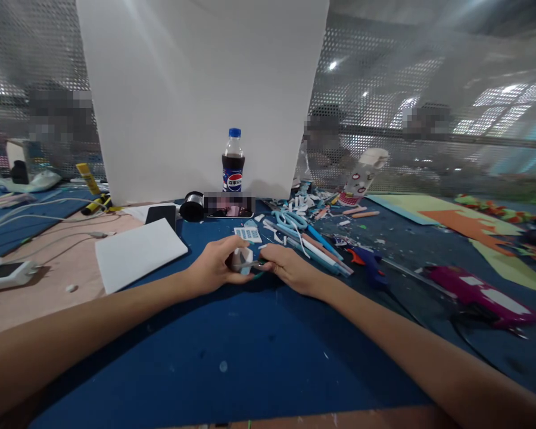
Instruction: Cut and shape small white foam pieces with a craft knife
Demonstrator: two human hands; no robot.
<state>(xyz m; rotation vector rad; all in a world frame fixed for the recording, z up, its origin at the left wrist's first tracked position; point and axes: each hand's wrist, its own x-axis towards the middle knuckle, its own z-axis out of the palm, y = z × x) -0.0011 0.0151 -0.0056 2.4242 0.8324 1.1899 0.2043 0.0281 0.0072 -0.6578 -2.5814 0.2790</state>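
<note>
My left hand (214, 265) is closed around a small white piece (242, 258) of paper or foam, held just above the blue mat (232, 351). My right hand (286, 268) is closed too, its fingers pinched against the same white piece from the right. A thin dark tool tip shows between the two hands; I cannot make out what it is. Both forearms reach in from the bottom corners.
A Pepsi bottle (233, 161) stands before a white board (196, 89). A white sheet (136, 253) lies left, a phone (161, 214) and tape roll (192, 207) behind. Blue scissors (292, 221), pens and scraps lie right, then a glue gun (370, 262) and a magenta tool (477, 295).
</note>
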